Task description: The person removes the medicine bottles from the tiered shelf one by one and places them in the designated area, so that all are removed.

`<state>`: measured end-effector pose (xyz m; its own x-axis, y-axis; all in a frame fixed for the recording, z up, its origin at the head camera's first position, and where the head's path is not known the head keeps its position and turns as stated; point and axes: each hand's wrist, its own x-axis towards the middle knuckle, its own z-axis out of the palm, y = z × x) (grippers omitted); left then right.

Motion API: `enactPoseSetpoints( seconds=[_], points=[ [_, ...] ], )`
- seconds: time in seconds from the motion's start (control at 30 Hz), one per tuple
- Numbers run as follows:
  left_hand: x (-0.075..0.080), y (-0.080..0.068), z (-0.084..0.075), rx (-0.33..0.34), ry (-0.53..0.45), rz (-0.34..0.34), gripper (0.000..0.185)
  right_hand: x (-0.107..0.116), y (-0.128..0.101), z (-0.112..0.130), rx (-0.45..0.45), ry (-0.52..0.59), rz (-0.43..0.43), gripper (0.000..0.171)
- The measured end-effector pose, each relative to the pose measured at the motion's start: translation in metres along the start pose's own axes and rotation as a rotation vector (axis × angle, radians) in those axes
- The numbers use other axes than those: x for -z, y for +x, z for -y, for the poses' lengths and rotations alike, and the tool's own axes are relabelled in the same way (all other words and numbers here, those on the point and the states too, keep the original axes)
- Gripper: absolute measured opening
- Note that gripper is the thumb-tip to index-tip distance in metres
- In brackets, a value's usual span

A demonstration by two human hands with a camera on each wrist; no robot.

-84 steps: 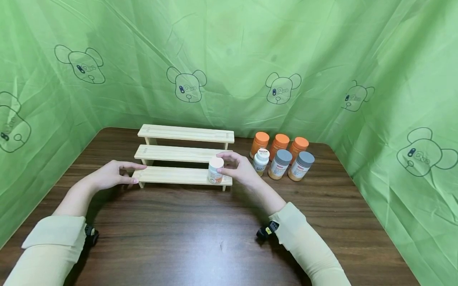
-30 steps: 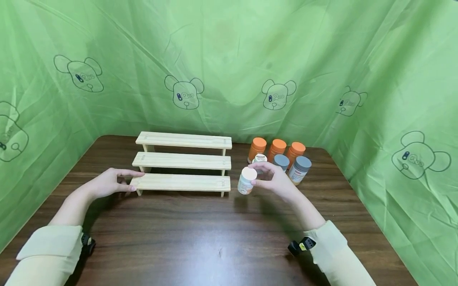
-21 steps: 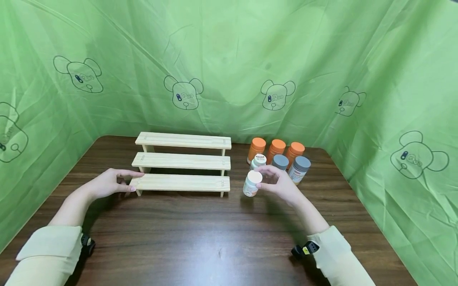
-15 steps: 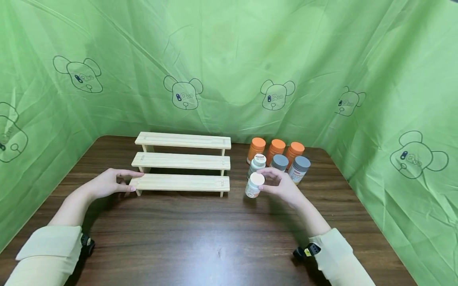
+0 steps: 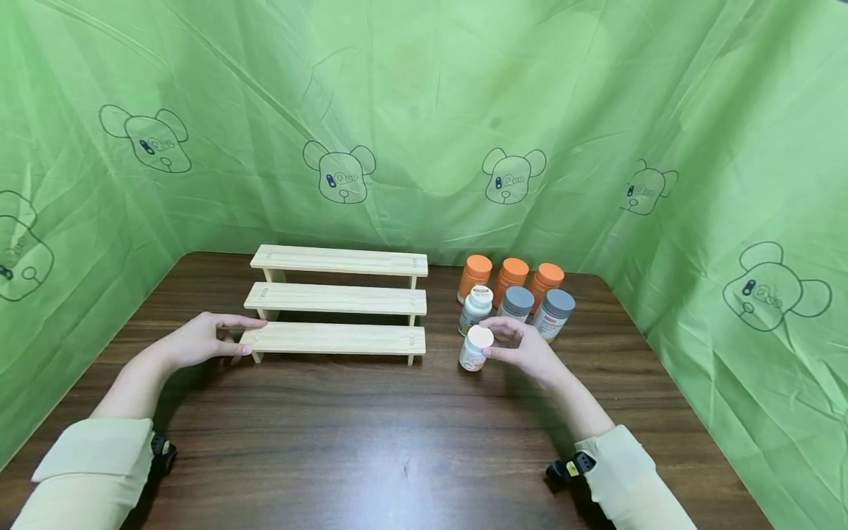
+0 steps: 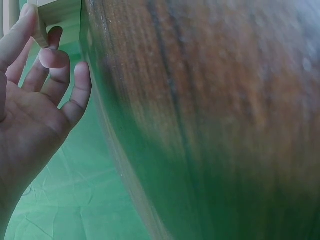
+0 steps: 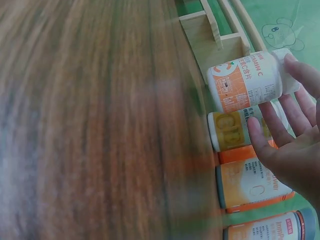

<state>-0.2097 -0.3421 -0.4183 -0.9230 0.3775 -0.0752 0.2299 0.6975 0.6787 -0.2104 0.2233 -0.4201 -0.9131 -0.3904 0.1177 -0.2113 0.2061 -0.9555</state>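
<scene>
My right hand (image 5: 526, 353) pinches a small white vitamin C bottle (image 5: 473, 352) near its cap, thumb on the near side. The bottle (image 7: 245, 82) is upright, low at the table, in front of a white-capped bottle (image 5: 475, 309); I cannot tell whether its base touches the wood. In the right wrist view its orange-and-white label shows. At the other side, my left hand (image 5: 195, 340) grips the left end of the lowest step of a three-tier wooden shelf (image 5: 334, 338), thumb in front. The left wrist view shows thumb and fingers at the shelf's end (image 6: 42, 25).
Behind the held bottle stand two grey-capped bottles (image 5: 553, 315) and a back row of orange-capped bottles (image 5: 511, 283). The dark wooden table (image 5: 344, 442) stretches before the shelf. Green cloth (image 5: 424, 88) with mouse drawings hangs behind and at both sides.
The right hand has carried the vitamin C bottle off the lowest step's right end, rightward to the front of the other bottles, then slightly nearer and lower. The left hand keeps its grip.
</scene>
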Motion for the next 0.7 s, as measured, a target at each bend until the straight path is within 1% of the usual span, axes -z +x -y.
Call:
enactPoseSetpoints(
  seconds=[0.23, 0.47, 0.7],
  points=[
    [-0.001, 0.001, -0.001, 0.004, -0.009, 0.000, 0.055, 0.003, 0.000, -0.006, -0.048, -0.053, -0.014, 0.047],
    [-0.001, 0.001, -0.001, -0.001, -0.014, -0.001, 0.054, 0.008, 0.000, -0.014, -0.116, -0.093, -0.024, 0.044],
    [0.003, 0.003, -0.001, 0.004, -0.004, 0.005, 0.053, 0.006, 0.003, -0.012, -0.110, -0.085, -0.003, 0.046]
  ],
)
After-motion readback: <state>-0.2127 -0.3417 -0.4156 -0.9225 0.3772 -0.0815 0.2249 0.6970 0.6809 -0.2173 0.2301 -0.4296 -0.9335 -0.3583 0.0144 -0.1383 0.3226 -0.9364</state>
